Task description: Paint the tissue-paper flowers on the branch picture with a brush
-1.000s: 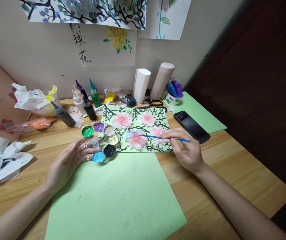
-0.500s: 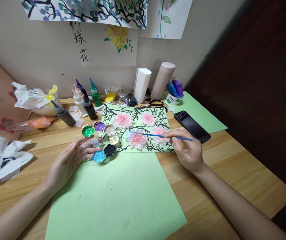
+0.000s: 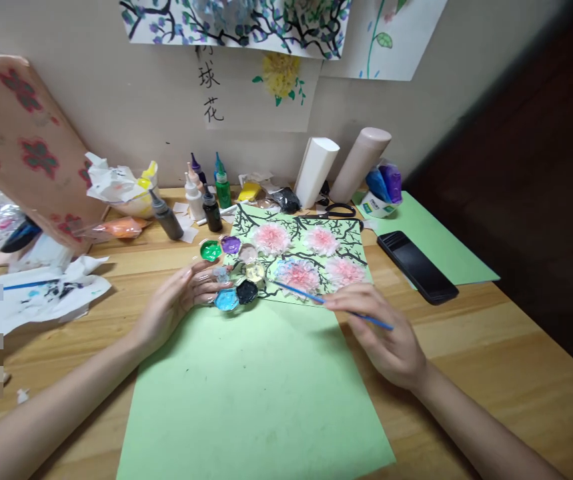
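Note:
My right hand (image 3: 381,333) pinches a thin blue paintbrush (image 3: 296,293), its tip hovering near the black well of a flower-shaped paint palette (image 3: 233,273). My left hand (image 3: 181,303) rests flat against the palette's left side, fingers stretched out and touching its rim. Behind the palette lies a green sheet painted with black branches and pink tissue flowers (image 3: 306,253). A blank light-green sheet (image 3: 251,393) lies in front of me between my forearms.
Several paint bottles (image 3: 206,200) stand behind the palette. A black phone (image 3: 416,267) lies at the right on another green sheet. Two white cylinders (image 3: 341,170), scissors (image 3: 336,212) and a tub (image 3: 381,193) stand by the wall. Crumpled paper (image 3: 51,293) lies at the left.
My right hand pulled the brush back from the pink flower toward me and toward the palette. The camera view shifted left. My left hand stayed at the palette.

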The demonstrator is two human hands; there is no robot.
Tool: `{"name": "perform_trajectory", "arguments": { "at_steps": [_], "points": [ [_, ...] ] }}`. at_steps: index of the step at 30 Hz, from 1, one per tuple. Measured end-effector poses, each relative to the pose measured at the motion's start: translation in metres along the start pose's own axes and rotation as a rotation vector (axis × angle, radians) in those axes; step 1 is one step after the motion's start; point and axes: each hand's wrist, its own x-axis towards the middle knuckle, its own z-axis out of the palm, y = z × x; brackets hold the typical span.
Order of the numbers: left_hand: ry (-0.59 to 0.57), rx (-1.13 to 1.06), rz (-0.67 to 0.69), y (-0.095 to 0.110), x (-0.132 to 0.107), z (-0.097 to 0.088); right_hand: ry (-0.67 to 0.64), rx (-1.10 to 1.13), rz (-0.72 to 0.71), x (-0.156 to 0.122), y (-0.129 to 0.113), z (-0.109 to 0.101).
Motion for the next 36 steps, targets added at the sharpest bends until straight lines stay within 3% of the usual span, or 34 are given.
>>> {"name": "perform_trajectory", "arguments": {
  "at_steps": [3, 8, 16, 22, 28, 32, 36],
  "points": [
    [-0.03, 0.009, 0.019, -0.001, -0.001, 0.0, -0.189, 0.027, -0.041, 0.0, -0.008, 0.015],
    [-0.052, 0.02, 0.032, -0.003, 0.0, -0.002, -0.313, 0.012, -0.027, 0.0, -0.011, 0.029],
    [-0.083, -0.002, 0.041, -0.005, 0.003, -0.004, -0.297, -0.028, -0.042, 0.0, -0.01, 0.032],
    [-0.057, -0.013, 0.017, -0.003, 0.001, -0.003, -0.211, 0.015, -0.048, 0.0, -0.01, 0.03],
    [-0.057, -0.007, 0.015, -0.002, 0.001, -0.002, -0.013, 0.159, 0.082, -0.001, -0.004, 0.019],
    [-0.043, -0.008, 0.006, -0.001, 0.001, -0.001, 0.317, 0.285, 0.245, -0.001, 0.012, 0.008],
    [-0.035, -0.013, 0.004, -0.001, 0.002, -0.002, 0.629, 0.198, 0.301, 0.0, 0.029, -0.002]
  ]
}}
